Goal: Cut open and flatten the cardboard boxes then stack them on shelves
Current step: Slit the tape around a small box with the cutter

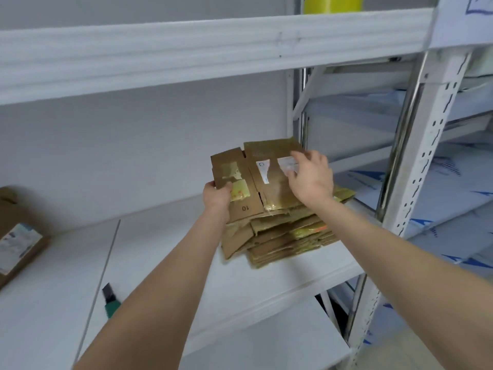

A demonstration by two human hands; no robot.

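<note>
Okay, from my feed: the flattened box (256,177) lies tilted on top of the stack of flattened cardboard (288,236), on the right end of the white shelf (160,263). Left hand (217,194) grips its left edge, thumb on top. Right hand (310,177) is open, fingers spread over the box's white label; I can't tell if they touch. At far left a closed brown box (18,236) sits on the same shelf, contents hidden. A green-handled cutter (110,300) lies near the front edge. A yellow object (333,4) stands on the upper shelf (186,49). White-and-blue sheets (453,182) fill the neighbouring rack.
</note>
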